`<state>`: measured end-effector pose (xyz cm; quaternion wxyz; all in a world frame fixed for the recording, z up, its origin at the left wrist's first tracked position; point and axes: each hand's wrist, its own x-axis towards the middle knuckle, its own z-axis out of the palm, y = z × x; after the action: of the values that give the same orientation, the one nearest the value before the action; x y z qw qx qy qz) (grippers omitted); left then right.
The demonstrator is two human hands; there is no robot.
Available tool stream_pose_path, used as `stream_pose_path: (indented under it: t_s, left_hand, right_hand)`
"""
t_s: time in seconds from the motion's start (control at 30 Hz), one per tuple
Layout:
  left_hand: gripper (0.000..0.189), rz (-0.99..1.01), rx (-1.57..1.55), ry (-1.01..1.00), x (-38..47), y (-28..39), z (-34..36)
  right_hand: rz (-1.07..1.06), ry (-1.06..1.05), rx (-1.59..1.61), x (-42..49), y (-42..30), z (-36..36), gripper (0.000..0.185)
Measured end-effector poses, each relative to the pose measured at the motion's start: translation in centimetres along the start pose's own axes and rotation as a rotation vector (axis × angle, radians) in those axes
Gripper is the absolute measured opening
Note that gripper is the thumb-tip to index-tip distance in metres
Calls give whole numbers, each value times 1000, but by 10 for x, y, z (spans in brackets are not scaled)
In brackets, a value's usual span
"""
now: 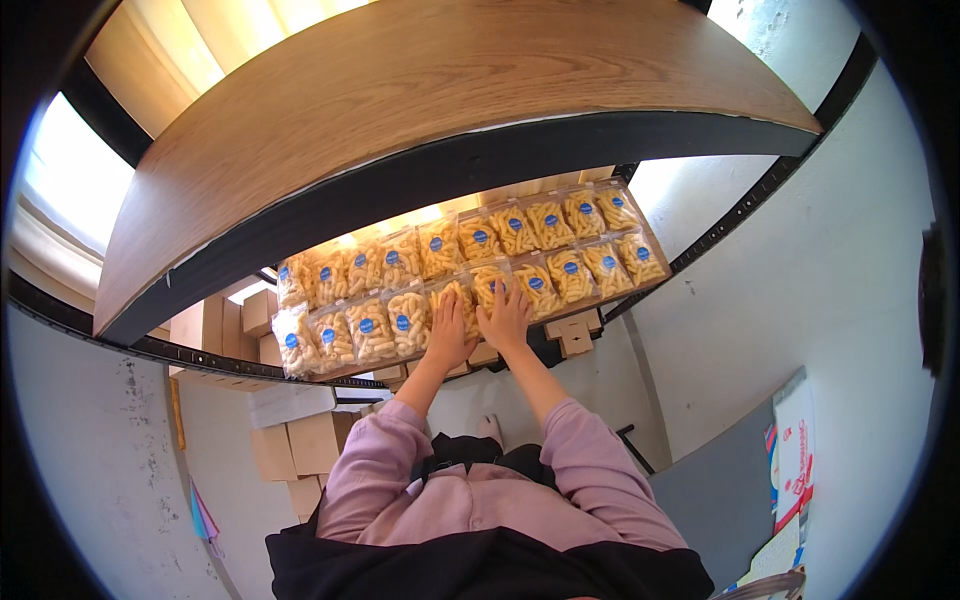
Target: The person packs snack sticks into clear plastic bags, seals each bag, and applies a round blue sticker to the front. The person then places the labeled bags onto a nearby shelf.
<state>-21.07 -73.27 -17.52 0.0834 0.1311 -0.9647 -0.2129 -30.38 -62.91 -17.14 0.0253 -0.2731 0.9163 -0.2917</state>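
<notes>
Two rows of clear plastic bags of pale yellow snack sticks, each with a round blue label, line a wooden shelf board (655,240). My left hand (451,334) lies palm down on a front-row bag (439,297), fingers straight and close together. On the neighbouring bag (486,273) to the right rests my right hand (506,319), its fingers spread and partly covering the label. Neither hand is closed around a bag. Paler, thicker pieces fill the bags at the left end, such as one front-row bag (409,319).
Above the bags spans a wooden upper shelf (480,82) with a black metal front beam (465,165). Cardboard boxes (319,444) stand low at the left, and flat carton pieces (576,337) show beneath the board. A folded umbrella (201,517) leans by the left wall; a grey surface (712,480) is at right.
</notes>
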Motion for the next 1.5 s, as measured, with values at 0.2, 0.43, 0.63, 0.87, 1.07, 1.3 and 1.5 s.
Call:
stream_pose_path:
  t_s: [0.2, 0.43, 0.63, 0.87, 1.07, 1.3, 1.5]
  left_hand:
    - [93, -95, 8, -94, 5, 12, -10]
    - [94, -136, 32, -151, -3, 9, -12]
    - [94, -108, 10, -103, -11, 12, -21]
    - [91, -29, -87, -29, -24, 27, -45]
    - [93, -49, -98, -13, -32, 24, -51]
    - [92, -88, -96, -23, -32, 26, -48]
    - [90, -49, -113, 2, -28, 37, -48]
  right_hand:
    - [39, -117, 57, 5, 12, -5, 73]
    - [27, 40, 344, 8, 21, -10, 76]
    - [-29, 313, 563, 46, 25, -10, 67]
    - [-154, 281, 357, 112, 5, 19, 68]
    - [-115, 49, 236, 126, 7, 38, 71]
    - [-268, 77, 187, 126, 25, 35, 77]
    - [-192, 312, 392, 119, 22, 10, 58]
